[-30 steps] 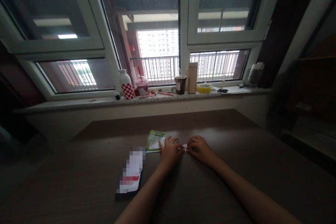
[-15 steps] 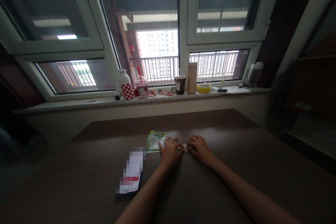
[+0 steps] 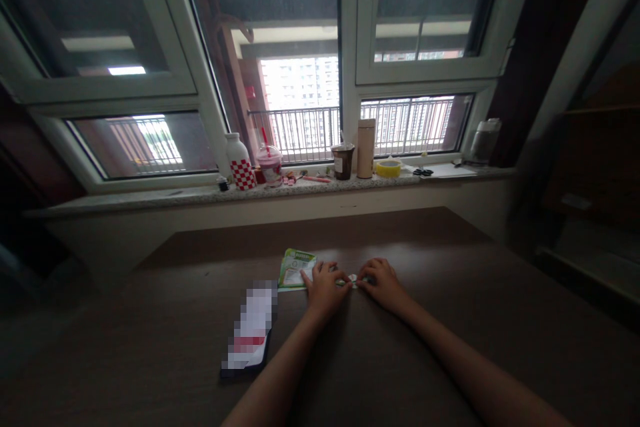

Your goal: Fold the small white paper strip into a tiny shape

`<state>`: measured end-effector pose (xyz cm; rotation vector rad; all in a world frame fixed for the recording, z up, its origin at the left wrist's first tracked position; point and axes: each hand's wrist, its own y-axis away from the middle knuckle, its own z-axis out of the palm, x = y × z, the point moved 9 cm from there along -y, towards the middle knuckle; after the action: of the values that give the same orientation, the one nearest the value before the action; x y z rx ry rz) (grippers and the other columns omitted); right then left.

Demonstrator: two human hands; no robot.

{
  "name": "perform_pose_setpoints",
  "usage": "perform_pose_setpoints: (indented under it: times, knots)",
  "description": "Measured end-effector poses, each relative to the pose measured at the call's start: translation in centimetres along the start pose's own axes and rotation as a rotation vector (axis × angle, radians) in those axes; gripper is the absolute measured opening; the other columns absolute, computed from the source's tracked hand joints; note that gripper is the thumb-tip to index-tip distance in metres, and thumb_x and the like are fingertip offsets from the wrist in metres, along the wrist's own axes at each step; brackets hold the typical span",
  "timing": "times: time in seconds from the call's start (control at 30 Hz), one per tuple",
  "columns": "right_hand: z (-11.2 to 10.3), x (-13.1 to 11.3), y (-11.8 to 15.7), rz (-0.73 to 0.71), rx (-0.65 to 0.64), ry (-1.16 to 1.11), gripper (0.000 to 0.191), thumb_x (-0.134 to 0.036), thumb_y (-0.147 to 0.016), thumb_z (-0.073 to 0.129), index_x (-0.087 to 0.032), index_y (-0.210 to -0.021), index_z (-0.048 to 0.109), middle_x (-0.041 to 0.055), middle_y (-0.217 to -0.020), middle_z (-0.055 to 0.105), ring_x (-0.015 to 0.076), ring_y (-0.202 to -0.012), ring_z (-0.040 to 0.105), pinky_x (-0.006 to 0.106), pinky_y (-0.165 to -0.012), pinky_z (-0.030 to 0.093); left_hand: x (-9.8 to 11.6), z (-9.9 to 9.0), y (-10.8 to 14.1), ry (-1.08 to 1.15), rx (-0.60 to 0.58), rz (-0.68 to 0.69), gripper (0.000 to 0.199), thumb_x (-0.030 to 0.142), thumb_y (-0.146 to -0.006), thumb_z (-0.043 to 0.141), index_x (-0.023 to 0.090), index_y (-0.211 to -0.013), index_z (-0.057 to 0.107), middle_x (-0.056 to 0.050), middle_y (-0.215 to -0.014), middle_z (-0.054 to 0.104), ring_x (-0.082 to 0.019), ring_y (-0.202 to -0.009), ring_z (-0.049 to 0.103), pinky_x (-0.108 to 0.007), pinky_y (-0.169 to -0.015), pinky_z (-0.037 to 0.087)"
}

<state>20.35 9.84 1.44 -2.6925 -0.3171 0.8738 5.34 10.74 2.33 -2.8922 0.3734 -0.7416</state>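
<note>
Between my two hands lies a small whitish piece (image 3: 353, 279), too small to name, on the brown table (image 3: 400, 373). My left hand (image 3: 326, 288) pinches its left side with thumb and forefinger, the other fingers curled or resting nearby. From the right, my right hand (image 3: 379, 284) grips the other side with bent fingertips. A green and white packet (image 3: 295, 270) lies flat by my left hand, which partly covers its right side. Left of my left forearm is a phone-like dark-edged object (image 3: 250, 330), its top blurred out by pixels.
On the stone windowsill (image 3: 195, 195) beyond the table stand a checkered bottle (image 3: 242, 163), a pink drink cup (image 3: 271, 165), a dark drink cup (image 3: 343, 161), a tan flask (image 3: 366, 149), yellow tape (image 3: 389, 168), scissors (image 3: 423, 172) and a clear jug (image 3: 486, 141).
My right hand has shifted very slightly to the right, and a little more of the small whitish piece shows between my fingers. All else looks the same.
</note>
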Motion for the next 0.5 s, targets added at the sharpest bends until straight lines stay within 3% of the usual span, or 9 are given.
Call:
perform_pose_setpoints:
  times: [0.5]
  knots:
    - [0.14,1.01,-0.17,0.139,-0.002,0.010,0.016,-0.037,-0.080,0.066,-0.023,-0.078,0.072,0.0047,-0.102,0.061,0.0221,-0.104,0.049,0.033,-0.094,0.034,-0.34,0.08,-0.05,0.009,0.034,-0.076,0.014,0.044,-0.078,0.064,0.034,-0.082,0.073,0.001,-0.140,0.051,-0.032,-0.139,0.028,-0.070,-0.109,0.001]
